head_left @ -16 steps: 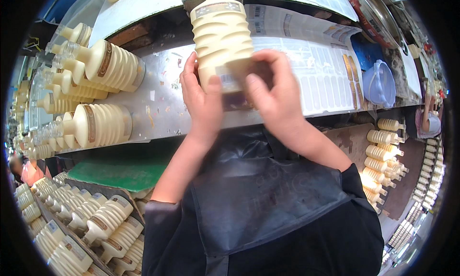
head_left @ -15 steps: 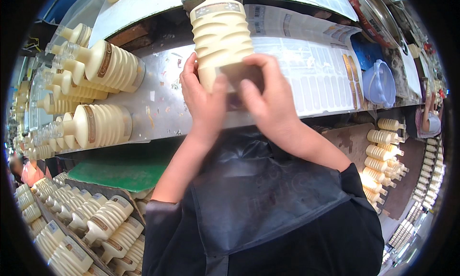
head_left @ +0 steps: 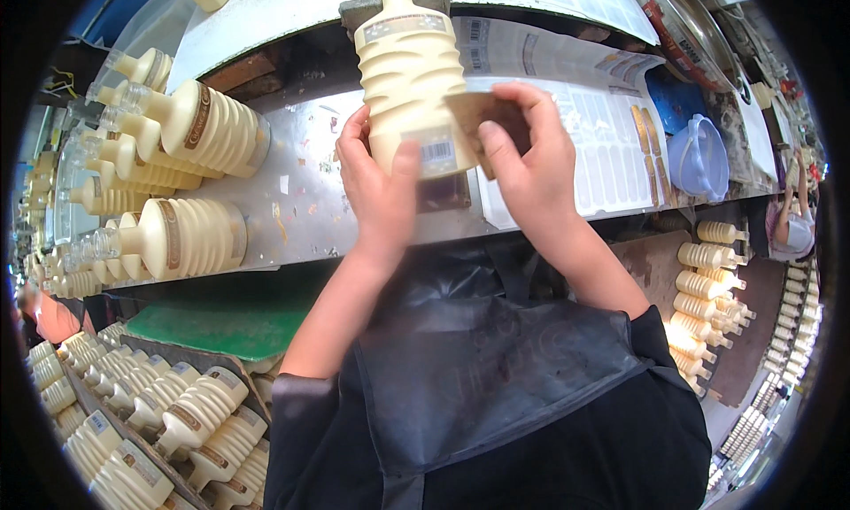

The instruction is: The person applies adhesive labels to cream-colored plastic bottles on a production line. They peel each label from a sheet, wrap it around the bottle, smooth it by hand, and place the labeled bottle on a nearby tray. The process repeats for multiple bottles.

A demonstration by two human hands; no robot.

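Observation:
A cream bottle [head_left: 412, 76] with wavy ribs stands in front of me on the metal bench, its neck toward a grey block. My left hand [head_left: 379, 187] grips its lower left side, fingers behind and thumb across the front. Low on the bottle sits a pale label [head_left: 436, 150] with a barcode. At the lower right side, my right hand [head_left: 537, 160] pinches a thin, flat brown piece [head_left: 485, 112] between thumb and fingers. One edge of this piece is against or very close to the bottle; I cannot tell which.
Label sheets [head_left: 593, 129] lie right of the bottle, with a pale blue bucket [head_left: 699, 158] beyond. Several cream bottles [head_left: 208, 129] stand at the left of the bench [head_left: 288, 169]. Crated bottles [head_left: 204, 404] are below left, more bottles [head_left: 704, 284] below right. Another person [head_left: 791, 227] is far right.
My right hand has moved right with the brown piece, off the bottle's lower front. The barcode label there now shows. My left hand keeps its hold.

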